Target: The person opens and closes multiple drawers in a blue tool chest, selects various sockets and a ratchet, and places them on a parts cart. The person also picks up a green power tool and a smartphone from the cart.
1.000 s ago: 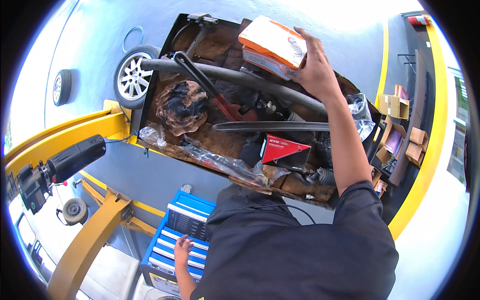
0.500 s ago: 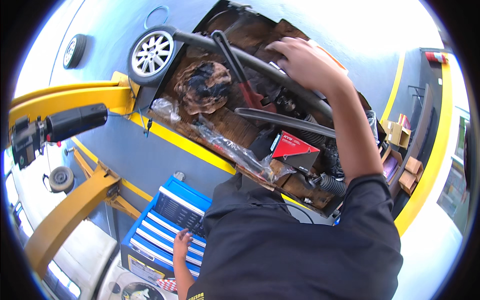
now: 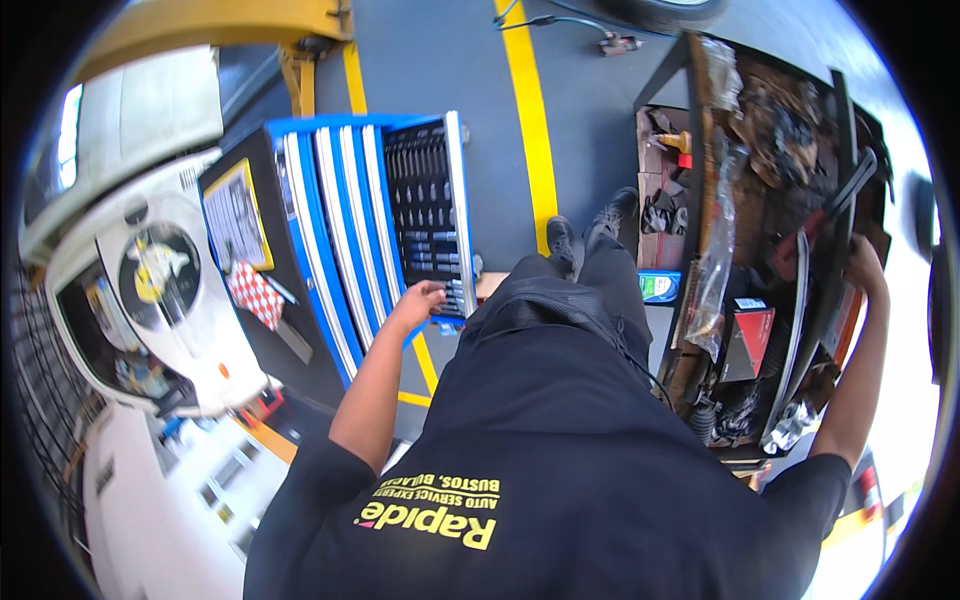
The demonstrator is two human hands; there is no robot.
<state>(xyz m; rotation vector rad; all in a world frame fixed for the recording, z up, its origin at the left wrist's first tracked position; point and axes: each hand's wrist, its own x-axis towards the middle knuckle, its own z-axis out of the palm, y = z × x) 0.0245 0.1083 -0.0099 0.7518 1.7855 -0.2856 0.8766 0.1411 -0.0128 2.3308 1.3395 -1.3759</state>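
Turning toward the blue metal tool chest [image 3: 340, 240], apparently shifting focus; holding left hand [image 3: 423, 300] half-open over its black-lined drawer [image 3: 425, 190]; keeping right hand [image 3: 865, 262] by the orange-and-white cardboard box [image 3: 843, 320] on the dark-framed bench [image 3: 707, 160], grip unclear.

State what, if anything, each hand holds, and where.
Nothing shows in the left hand, beside the socket drawer. Whether the right hand grips the dark pipe cannot be told.
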